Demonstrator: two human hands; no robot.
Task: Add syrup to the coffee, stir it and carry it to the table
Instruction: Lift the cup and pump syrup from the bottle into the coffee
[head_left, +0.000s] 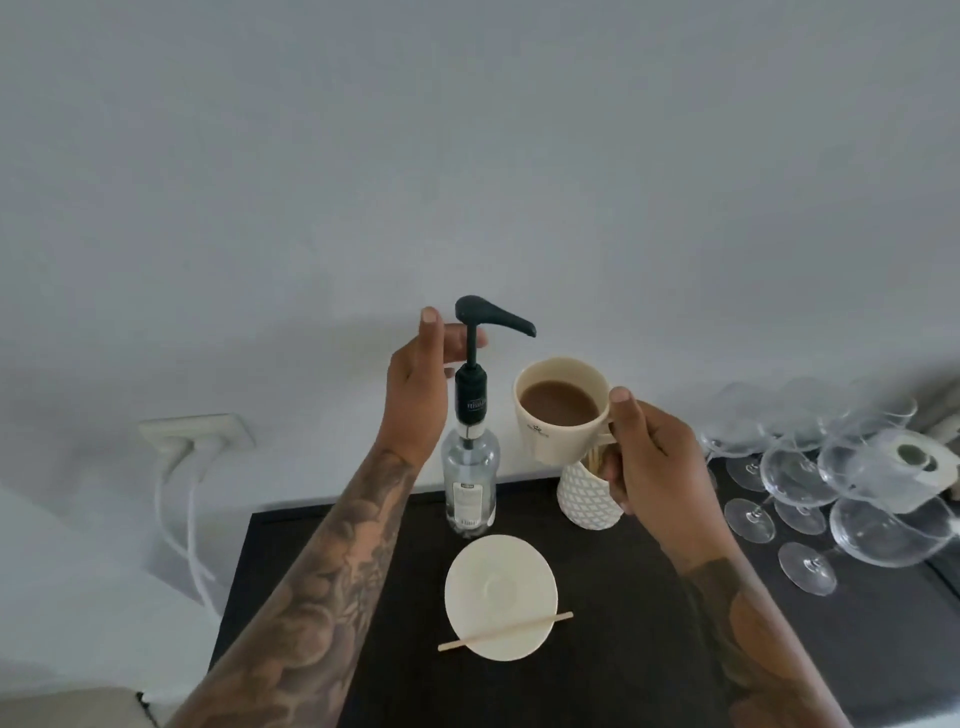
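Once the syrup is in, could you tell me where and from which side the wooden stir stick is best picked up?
Pinch the wooden stir stick at its right end, from above. It lies flat across the near edge of the saucer, and that end juts out past the rim, raised off the dark counter, so fingers should fit under it. The lower left end seems to touch the counter.

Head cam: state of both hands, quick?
Left hand: open, fingers beside black pump of clear syrup bottle.
Right hand: holding cream coffee cup.
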